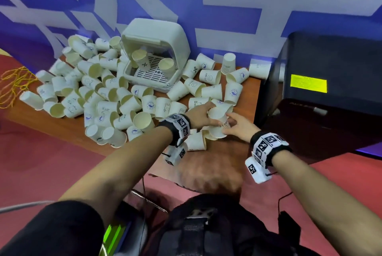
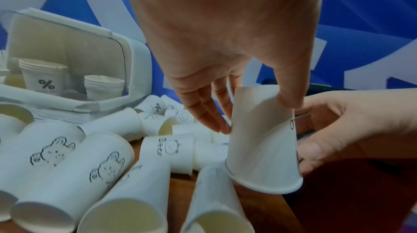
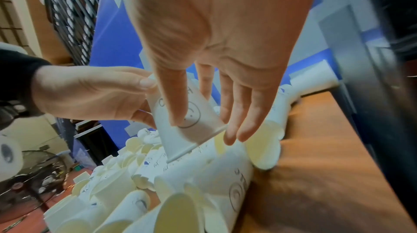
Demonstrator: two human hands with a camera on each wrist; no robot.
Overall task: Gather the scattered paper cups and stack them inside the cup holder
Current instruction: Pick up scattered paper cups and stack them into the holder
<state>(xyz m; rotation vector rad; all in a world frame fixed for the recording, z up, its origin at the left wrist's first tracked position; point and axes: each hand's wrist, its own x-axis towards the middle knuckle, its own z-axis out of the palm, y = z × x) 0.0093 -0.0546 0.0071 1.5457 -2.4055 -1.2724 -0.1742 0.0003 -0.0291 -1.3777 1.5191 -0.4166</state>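
Note:
Both hands hold one white paper cup (image 1: pixel 218 129) upside down above the table's right front part. My left hand (image 1: pixel 208 111) pinches its base end between thumb and fingers, as the left wrist view shows (image 2: pixel 255 117) on the cup (image 2: pixel 261 156). My right hand (image 1: pixel 229 123) grips the cup's side near the rim; the right wrist view shows the right hand (image 3: pixel 205 130) with its thumb on the smiley print of the cup (image 3: pixel 178 139). The white cup holder (image 1: pixel 177 49) stands open at the back with two short cup stacks (image 1: pixel 140 58) (image 1: pixel 168 67) inside.
Several loose cups (image 1: pixel 103 94) lie on their sides over the wooden table (image 1: pixel 62 127), mostly left of and in front of the holder. A black machine (image 1: pixel 330 73) blocks the right side. Yellow cord (image 1: pixel 12 84) lies far left. A blue wall stands behind.

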